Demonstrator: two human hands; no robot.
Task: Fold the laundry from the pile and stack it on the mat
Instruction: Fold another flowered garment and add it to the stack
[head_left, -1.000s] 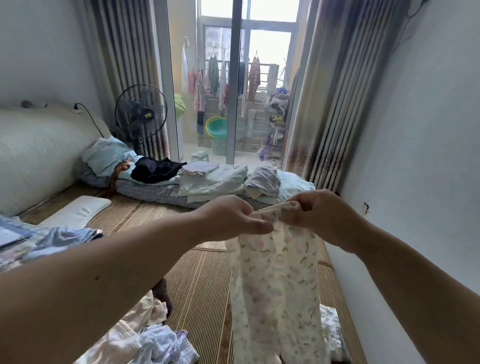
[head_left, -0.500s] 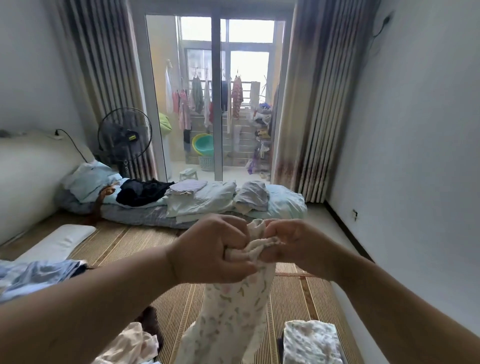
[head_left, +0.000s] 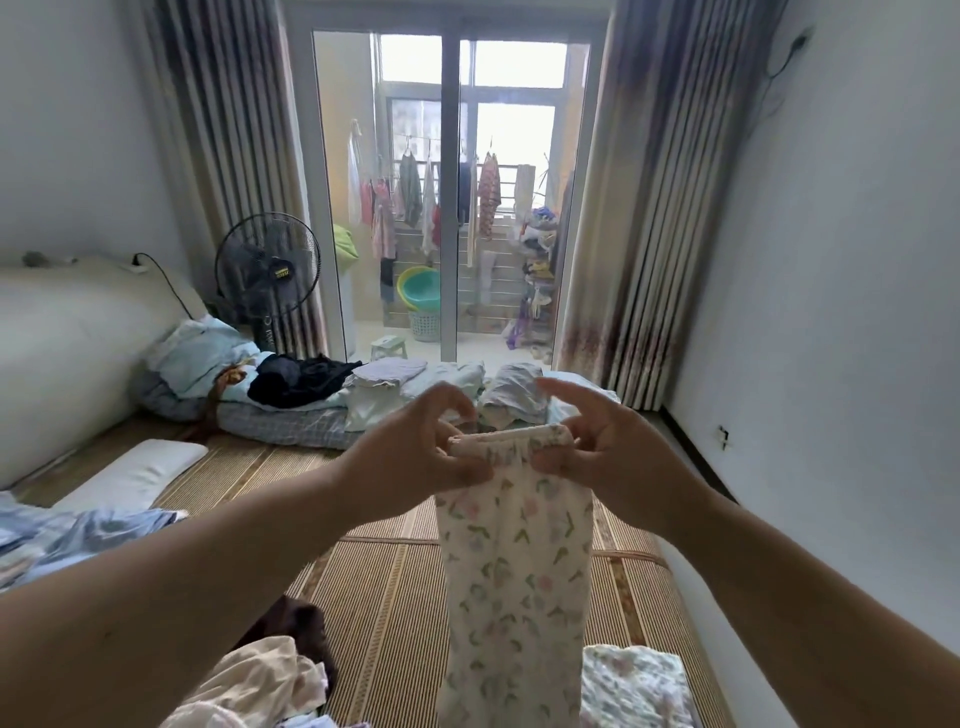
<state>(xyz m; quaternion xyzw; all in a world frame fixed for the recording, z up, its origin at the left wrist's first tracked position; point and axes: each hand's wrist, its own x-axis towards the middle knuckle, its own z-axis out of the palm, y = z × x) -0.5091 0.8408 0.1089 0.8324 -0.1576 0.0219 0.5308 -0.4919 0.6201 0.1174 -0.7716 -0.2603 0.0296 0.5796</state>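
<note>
The garment (head_left: 514, 571) is cream, printed with pink and blue flowers and green leaves. The mat (head_left: 395, 597) is tan with brown stripes. The basin (head_left: 418, 288) is teal.

A woven mat (head_left: 395, 597) bears a white pillow (head_left: 130, 475), a rumpled clothes pile (head_left: 260, 680), a folded floral piece (head_left: 636, 686) and bedding (head_left: 291, 423).

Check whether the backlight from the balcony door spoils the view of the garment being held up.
Head view: the glass door is blown out up top, but the floral garment, left hand and right hand are evenly lit and sharp; head view also bows the curtains at the edges.
</note>
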